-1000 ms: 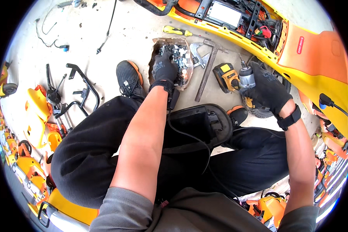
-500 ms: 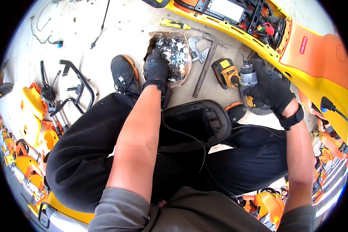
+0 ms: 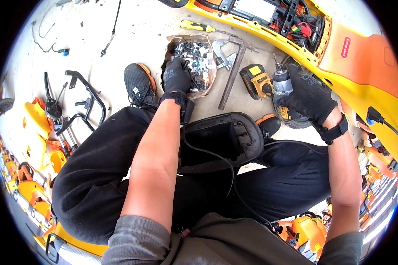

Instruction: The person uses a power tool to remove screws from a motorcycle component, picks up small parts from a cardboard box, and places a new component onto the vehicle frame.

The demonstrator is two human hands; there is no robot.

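The gloved left hand [image 3: 177, 76] digs, fingers curled, into a torn box of small bolts [image 3: 194, 59] on the floor; I cannot tell if it has one pinched. The bolts look hard, tiny and light, best picked with fingertips. The right hand [image 3: 306, 98] is wrapped around a yellow drill [image 3: 269, 84], which looks heavy; its handle sits inside that fist

both the left hand [image 3: 177, 76] and the right hand [image 3: 308, 98] wear black work gloves with textured backs and strapped cuffs at the wrists. the forearms are bare below grey short sleeves [image 3: 139, 240]. loose black trousers [image 3: 90, 176] cover the legs, and the black shoes [image 3: 138, 84] carry orange trim at the heel and sole.
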